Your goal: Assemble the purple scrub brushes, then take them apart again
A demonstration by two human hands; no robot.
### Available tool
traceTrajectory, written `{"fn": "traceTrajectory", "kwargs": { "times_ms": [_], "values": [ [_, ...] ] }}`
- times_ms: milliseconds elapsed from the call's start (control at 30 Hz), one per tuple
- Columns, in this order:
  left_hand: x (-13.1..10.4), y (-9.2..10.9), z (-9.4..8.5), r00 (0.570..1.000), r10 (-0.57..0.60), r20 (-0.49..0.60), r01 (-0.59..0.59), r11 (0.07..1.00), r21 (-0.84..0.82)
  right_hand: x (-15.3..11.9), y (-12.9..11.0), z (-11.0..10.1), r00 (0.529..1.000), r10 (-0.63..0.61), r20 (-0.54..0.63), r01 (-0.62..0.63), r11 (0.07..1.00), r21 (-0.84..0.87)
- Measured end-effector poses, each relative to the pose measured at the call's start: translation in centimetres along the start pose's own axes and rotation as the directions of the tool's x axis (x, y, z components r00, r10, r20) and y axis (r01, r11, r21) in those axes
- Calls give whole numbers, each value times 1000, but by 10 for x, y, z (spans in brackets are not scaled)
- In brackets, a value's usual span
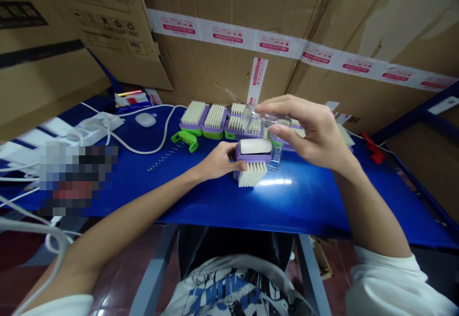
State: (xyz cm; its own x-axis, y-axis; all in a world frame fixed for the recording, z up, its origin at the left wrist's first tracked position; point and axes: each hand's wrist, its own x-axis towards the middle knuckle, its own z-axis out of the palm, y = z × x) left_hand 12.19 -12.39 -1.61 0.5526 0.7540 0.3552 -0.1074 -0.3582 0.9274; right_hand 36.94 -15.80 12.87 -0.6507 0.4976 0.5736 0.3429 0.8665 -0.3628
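My left hand (224,160) is closed around the side of a purple brush (254,158) above the blue table. Cream bristles point toward me, and a white rounded block lies along the brush's top. Between the thumb and fingers of my right hand (311,127) is a transparent plastic piece (267,119), held just above and behind the brush. A second transparent piece (275,157) stands right of the brush; whether it touches the brush I cannot tell. Several more purple-and-green brushes (214,121) line the back, bristles up, partly hidden by my right hand.
A green plastic clip-shaped part (185,140) lies left of the brushes. Further left are a white mouse (146,120), a power strip (96,127) and loose white cables. Cardboard (222,72) walls the back. A red object (373,149) lies at the far right.
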Motion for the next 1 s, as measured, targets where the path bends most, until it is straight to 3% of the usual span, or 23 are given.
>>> {"fn": "traceTrajectory", "kwargs": {
  "times_ms": [233,400,600,767,1000],
  "values": [
    [3,-1,0,996,76,-44,-73,996,47,-1,12,15,974,-95,205,98,995,-4],
    [4,5,7,997,35,-71,-32,998,48,-16,18,18,992,-83,99,83,997,6],
    [3,3,9,996,30,-87,-30,1000,-2,-23,15,17,994,-57,98,62,997,-49],
    [3,-2,9,996,30,-85,-32,999,-19,-25,15,19,1000,-24,9,24,1000,-20],
    [2,1,12,997,50,-62,-53,998,-41,-17,17,18,998,55,18,-56,994,96]
  ]
}}
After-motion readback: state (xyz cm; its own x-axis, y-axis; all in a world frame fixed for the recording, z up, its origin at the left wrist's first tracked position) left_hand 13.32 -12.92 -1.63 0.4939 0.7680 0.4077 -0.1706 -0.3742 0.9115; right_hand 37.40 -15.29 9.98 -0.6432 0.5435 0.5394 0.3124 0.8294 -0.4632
